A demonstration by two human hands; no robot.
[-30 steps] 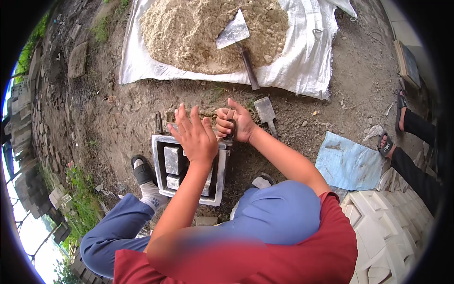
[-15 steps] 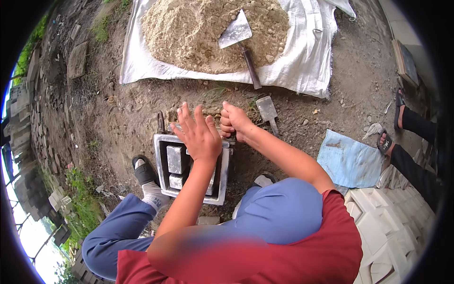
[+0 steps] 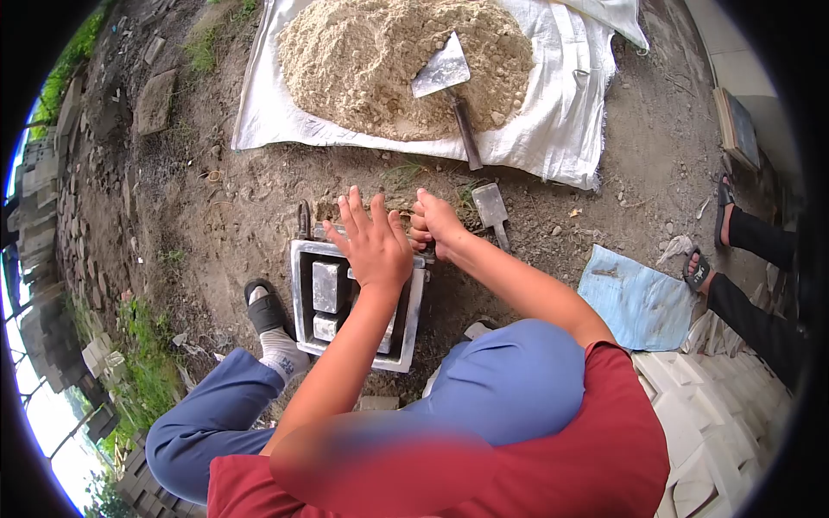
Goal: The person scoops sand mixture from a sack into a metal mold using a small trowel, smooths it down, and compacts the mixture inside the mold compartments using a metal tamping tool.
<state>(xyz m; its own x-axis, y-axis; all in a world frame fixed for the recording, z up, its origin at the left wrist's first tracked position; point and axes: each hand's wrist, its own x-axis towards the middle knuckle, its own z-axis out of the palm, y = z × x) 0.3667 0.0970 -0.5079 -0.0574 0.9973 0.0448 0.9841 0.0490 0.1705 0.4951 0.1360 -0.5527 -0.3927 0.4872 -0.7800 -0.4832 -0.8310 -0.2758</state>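
Observation:
A square metal mould [image 3: 413, 324] with raised blocks inside stands on the ground between my feet. One grey block [image 3: 327, 287] shows plainly; my left forearm covers part of the others. My left hand [image 3: 378, 249] is open, fingers spread, above the mould's far side; whether it touches is unclear. Just right of it, my right hand [image 3: 440, 228] is closed in a fist at the mould's far right corner. Whatever lies in that fist is hidden. A dark metal loop [image 3: 304, 221] sticks up at the far left corner.
Beyond the mould, a sand heap [image 3: 380, 78] lies on a white sheet [image 3: 561, 112], with a trowel [image 3: 445, 69] on it. A small flat tool [image 3: 490, 205] lies right of my hands. A blue sack [image 3: 635, 302], stacked pale blocks [image 3: 691, 406] and another person's feet [image 3: 698, 272] are at right.
The view has shifted slightly, so the scene sits a little differently. Both hands keep nearly the same pose and place at the mould.

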